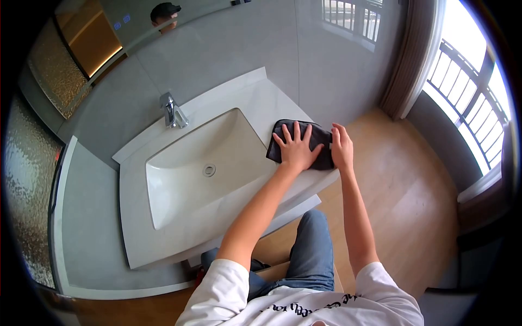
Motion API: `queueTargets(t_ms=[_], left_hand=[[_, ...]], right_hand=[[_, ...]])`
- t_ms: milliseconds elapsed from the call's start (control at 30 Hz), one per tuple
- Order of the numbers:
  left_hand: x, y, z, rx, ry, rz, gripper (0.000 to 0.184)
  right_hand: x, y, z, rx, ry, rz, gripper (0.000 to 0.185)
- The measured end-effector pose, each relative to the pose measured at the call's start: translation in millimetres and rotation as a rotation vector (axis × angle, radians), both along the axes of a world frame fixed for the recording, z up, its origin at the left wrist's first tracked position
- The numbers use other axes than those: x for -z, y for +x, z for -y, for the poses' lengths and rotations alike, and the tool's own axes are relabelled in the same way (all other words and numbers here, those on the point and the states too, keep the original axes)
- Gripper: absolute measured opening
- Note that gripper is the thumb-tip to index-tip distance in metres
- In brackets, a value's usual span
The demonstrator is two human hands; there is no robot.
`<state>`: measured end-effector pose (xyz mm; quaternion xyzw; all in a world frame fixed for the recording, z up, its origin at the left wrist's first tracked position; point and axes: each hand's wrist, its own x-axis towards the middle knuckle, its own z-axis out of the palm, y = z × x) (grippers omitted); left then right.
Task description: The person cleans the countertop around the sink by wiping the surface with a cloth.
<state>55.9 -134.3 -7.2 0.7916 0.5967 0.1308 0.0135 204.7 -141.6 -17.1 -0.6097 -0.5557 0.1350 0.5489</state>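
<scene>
A dark cloth [325, 137], black or deep grey with a stitched border, lies flat on the right end of the white washbasin counter [185, 247]. My left hand [297, 148] presses on top of it, palm down with the fingers spread wide. At the cloth's right side, along the counter's end, rests my right hand [341, 148]. Its fingers are stretched out and close together, touching or nearly touching the cloth's edge; whether they pinch any fabric is hidden. The rectangular basin [185, 185] is just left of the cloth.
Behind the basin stands a chrome faucet [173, 111], and a round drain [209, 170] sits in the basin floor. A grey wall [228, 60] with a mirror backs the counter. Wooden floor [397, 179] and a curtain [409, 60] by a railed window are on the right.
</scene>
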Motion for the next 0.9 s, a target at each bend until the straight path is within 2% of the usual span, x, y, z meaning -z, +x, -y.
queueTargets(t_ms=[33,133,167,233,300,367,500,700,900], left_hand=[[-1,0,-13,-0.037,-0.013,0.031,0.079],[-3,-4,-49,-0.180,-0.033,0.059,0.079],[-6,-6,-60,-0.217,-0.046,0.045,0.078],[-8,-11,-82,-0.283,-0.067,0.042,0.079],[-11,-14,-100,-0.329,-0.089,0.027,0.079],[-12,-14,-117,-0.381,-0.108,0.005,0.077],[-9,-10,-131,-0.424,-0.068,0.006,0.076],[1,3,-95,-0.323,0.020,0.045,0.074],[13,14,-28,-0.195,0.041,0.146,0.071]], right_hand=[[1,-3,0,-0.002,0.006,0.000,0.038],[-5,-15,8,0.117,-0.024,0.397,0.036],[-10,-17,9,0.114,-0.025,0.400,0.036],[-17,-19,11,-0.013,-0.225,0.397,0.037],[-16,-18,11,-0.039,-0.255,0.385,0.037],[-13,-17,11,-0.014,-0.076,0.336,0.036],[-12,-17,10,0.040,0.024,0.321,0.031],[-11,-14,11,-0.011,0.136,0.273,0.029],[-10,-15,14,-0.144,0.112,0.137,0.027]])
